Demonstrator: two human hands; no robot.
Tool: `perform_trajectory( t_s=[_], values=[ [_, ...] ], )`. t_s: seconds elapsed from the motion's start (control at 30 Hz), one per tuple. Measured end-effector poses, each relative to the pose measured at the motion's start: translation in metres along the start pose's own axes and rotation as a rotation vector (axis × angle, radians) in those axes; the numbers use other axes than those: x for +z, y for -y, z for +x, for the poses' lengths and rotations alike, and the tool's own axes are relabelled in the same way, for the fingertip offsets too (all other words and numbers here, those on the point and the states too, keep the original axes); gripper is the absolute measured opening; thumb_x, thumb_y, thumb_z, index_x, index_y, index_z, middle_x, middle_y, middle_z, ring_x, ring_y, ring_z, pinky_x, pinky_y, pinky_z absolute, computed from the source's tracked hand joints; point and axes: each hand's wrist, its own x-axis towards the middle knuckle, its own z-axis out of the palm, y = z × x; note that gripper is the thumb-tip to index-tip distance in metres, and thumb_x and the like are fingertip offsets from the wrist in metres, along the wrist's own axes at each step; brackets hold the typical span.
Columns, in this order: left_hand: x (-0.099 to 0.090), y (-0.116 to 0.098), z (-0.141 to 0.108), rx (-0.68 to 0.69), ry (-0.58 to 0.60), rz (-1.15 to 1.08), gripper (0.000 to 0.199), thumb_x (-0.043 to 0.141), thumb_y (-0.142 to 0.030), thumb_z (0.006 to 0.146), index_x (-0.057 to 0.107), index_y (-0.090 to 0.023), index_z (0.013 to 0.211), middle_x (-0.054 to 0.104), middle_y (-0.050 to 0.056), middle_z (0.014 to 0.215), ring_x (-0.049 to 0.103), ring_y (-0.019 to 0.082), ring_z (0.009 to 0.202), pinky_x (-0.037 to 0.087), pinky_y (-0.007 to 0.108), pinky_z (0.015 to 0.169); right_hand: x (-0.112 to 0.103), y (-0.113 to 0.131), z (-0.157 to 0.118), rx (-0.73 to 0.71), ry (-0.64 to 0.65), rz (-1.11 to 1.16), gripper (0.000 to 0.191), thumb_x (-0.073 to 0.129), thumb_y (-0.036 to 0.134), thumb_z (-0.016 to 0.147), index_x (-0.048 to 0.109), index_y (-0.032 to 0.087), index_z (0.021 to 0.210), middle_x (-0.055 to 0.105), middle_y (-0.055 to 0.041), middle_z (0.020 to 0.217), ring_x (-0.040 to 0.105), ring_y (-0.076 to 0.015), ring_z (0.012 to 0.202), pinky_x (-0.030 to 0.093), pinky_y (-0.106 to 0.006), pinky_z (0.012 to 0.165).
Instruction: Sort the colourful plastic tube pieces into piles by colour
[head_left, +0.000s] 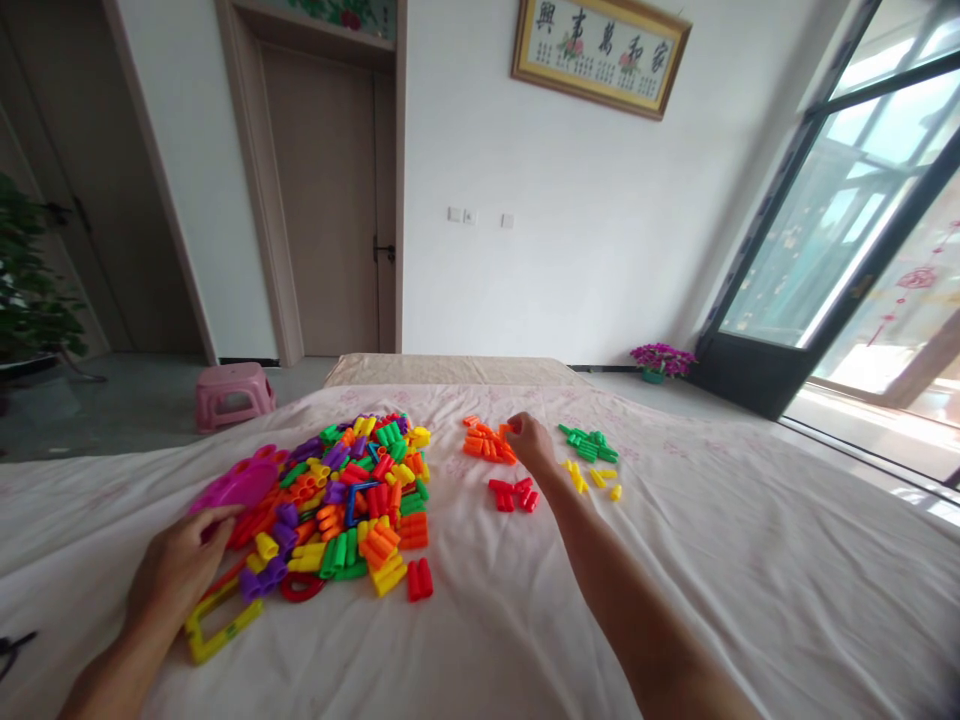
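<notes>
Over the group of orange plastic building pieces (484,442) is my right hand (531,442), its fingertips pinched on an orange piece (505,431) at the right end of that group. My left hand (176,562) rests at the left edge of a mixed heap of plastic pieces (349,500). Its thumb and fingers are curled together beside a magenta flat piece (238,487), and what lies between them is hidden. Close to my right hand are small groups of red pieces (514,494), green pieces (589,443) and yellow pieces (576,477).
A pale patterned cloth (712,520) covers the surface under the pieces. In front of the left wrist lies a yellow square frame (217,640). Beyond the cloth stand a pink stool (235,396) and a pot of purple flowers (662,360).
</notes>
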Motion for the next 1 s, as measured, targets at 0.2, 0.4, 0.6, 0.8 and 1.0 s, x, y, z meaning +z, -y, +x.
perform_trajectory(
  t_s=[0.2, 0.4, 0.6, 0.8, 1.0],
  values=[
    [0.000, 0.001, 0.002, -0.005, 0.014, 0.000, 0.046, 0.037, -0.046, 0.090, 0.069, -0.021, 0.112, 0.068, 0.012, 0.115, 0.062, 0.028, 0.103, 0.047, 0.035, 0.084, 0.009, 0.024, -0.017, -0.126, 0.008, 0.161, 0.027, 0.053, 0.019, 0.082, 0.069, 0.020, 0.103, 0.071, -0.0037, 0.101, 0.064, -0.0157, 0.089, 0.044, -0.024, 0.075],
    [0.000, 0.000, 0.001, -0.026, 0.006, 0.014, 0.045, 0.040, -0.046, 0.089, 0.069, -0.021, 0.112, 0.070, 0.011, 0.111, 0.064, 0.027, 0.098, 0.047, 0.033, 0.078, 0.048, 0.069, -0.086, -0.348, 0.291, 0.080, 0.021, 0.054, 0.029, 0.087, 0.072, 0.023, 0.096, 0.071, -0.0026, 0.097, 0.063, -0.0165, 0.088, 0.041, -0.023, 0.072],
    [-0.005, -0.006, -0.001, -0.008, 0.024, 0.011, 0.047, 0.040, -0.045, 0.088, 0.069, -0.018, 0.113, 0.070, 0.011, 0.111, 0.064, 0.025, 0.096, 0.046, 0.030, 0.075, 0.057, 0.097, -0.110, -0.413, 0.256, -0.176, 0.021, 0.057, 0.032, 0.087, 0.071, 0.019, 0.094, 0.068, -0.0091, 0.101, 0.061, -0.0213, 0.095, 0.041, -0.027, 0.074],
    [-0.008, -0.010, -0.003, -0.046, 0.045, 0.049, 0.050, 0.037, -0.049, 0.088, 0.069, -0.021, 0.115, 0.070, 0.009, 0.115, 0.064, 0.026, 0.099, 0.046, 0.030, 0.077, 0.065, 0.089, -0.111, -0.434, 0.203, -0.231, 0.020, 0.049, 0.023, 0.090, 0.068, 0.016, 0.092, 0.066, -0.0105, 0.097, 0.060, -0.0215, 0.093, 0.040, -0.029, 0.073],
    [-0.002, -0.001, 0.001, -0.044, 0.043, 0.093, 0.052, 0.035, -0.051, 0.088, 0.069, -0.021, 0.114, 0.072, 0.009, 0.109, 0.067, 0.025, 0.092, 0.048, 0.029, 0.073, 0.059, 0.077, -0.101, -0.419, 0.173, -0.204, 0.021, 0.045, 0.019, 0.092, 0.066, 0.018, 0.096, 0.066, -0.0080, 0.097, 0.061, -0.0200, 0.091, 0.040, -0.029, 0.073]
  ],
)
